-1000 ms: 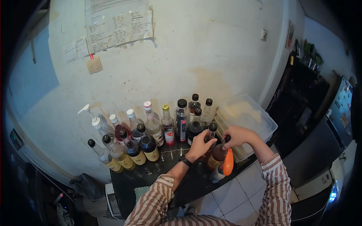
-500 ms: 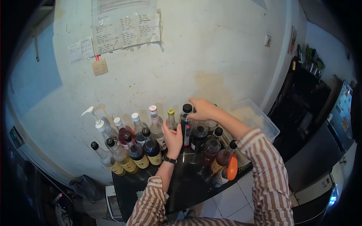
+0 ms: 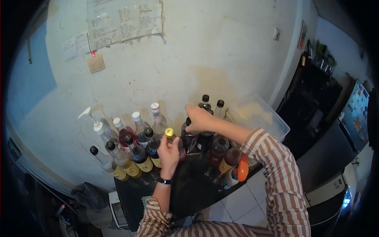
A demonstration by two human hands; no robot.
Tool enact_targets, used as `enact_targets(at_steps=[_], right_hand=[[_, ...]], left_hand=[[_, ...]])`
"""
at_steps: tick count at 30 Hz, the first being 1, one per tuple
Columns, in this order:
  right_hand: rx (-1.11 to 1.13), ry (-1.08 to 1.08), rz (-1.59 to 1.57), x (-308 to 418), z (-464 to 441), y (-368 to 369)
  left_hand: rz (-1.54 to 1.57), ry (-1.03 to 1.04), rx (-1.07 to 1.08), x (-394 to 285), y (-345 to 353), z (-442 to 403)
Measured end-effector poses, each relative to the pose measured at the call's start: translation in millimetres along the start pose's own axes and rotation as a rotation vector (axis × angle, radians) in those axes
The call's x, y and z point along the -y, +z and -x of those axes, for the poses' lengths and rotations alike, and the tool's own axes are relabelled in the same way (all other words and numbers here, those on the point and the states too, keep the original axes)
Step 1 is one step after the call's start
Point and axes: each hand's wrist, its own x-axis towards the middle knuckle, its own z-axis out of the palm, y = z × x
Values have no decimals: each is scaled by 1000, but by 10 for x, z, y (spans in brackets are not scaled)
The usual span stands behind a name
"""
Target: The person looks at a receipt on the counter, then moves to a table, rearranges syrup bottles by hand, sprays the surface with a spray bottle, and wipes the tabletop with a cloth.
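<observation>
My left hand [image 3: 169, 154] is closed around a bottle with a gold cap [image 3: 169, 132], near the middle of the row; its body is partly hidden by my fingers. A little to the right and behind, my right hand [image 3: 200, 118] reaches over the bottles. Its fingers are closed at the black-capped top of a dark bottle [image 3: 190, 138]. Close by on the left stand a clear bottle with a white and red cap [image 3: 155, 107] and a black-capped bottle with dark liquid [image 3: 153, 148]. Beneath my right forearm is a bottle of dark red liquid [image 3: 219, 150].
Several more bottles, one with a white pump [image 3: 97, 125], line the left side of the black table [image 3: 185, 189]. An orange-topped container [image 3: 242, 168] stands at the right front edge. Behind it is a clear plastic bin [image 3: 272, 118]. Handwritten sheets [image 3: 126, 21] hang on the wall.
The gold-capped bottle has come forward and left, into my left hand, which was open before. My right hand has shifted slightly left and down with the dark bottle. The camera view has shifted a little.
</observation>
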Motion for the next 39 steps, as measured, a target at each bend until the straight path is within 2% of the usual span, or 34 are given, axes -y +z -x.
enact_targets(at_steps=[6, 7, 8, 11, 14, 15, 18, 21, 24, 27, 30, 31, 32, 33, 34, 36, 37, 39], right_hand=[[-16, -16, -118, 100, 644, -130], [-3, -8, -140, 138, 777, -189], [10, -1, -161, 156, 888, -219], [-13, -68, -171, 152, 1190, -164], [195, 87, -217, 320, 1485, -278], [168, 76, -205, 323, 1575, -270], [89, 40, -157, 290, 1846, -214], [14, 3, -112, 290, 2056, -173], [26, 132, -74, 389, 2240, -172], [-278, -56, 106, 458, 2431, -127], [-595, -71, 9, 401, 2736, 64], [-810, -29, -39, 206, 2904, 299], [-1049, 114, -290, 34, 3038, 582], [-1130, 158, -493, -21, 3024, 678], [-1205, 201, -701, -60, 3009, 768], [-856, 238, -1083, -296, 3002, 1027], [-667, 247, -1259, -381, 2978, 1126], [-566, 234, -1211, -400, 2850, 1215]], left_hand=[[129, -131, 234, -279, -377, 184], [111, -67, 275, -202, -357, 241], [290, -105, 292, -186, -295, 317], [155, -38, 498, -334, -305, 369], [234, -31, 511, -255, -61, 486], [254, -18, 519, -156, 42, 532], [132, 65, 622, -493, 137, 536], [169, 178, 609, -484, 343, 575], [186, 51, 647, -501, 489, 584], [195, 9, 675, -529, 583, 583], [205, 0, 681, -527, 668, 577], [194, -20, 731, -516, 668, 554], [183, -40, 781, -496, 643, 513], [169, -63, 831, -482, 621, 509], [290, -62, 782, -488, 624, 544], [520, -58, 674, -506, 592, 610], [454, -2, 650, -504, 522, 624], [330, 111, 594, -468, 324, 683]])
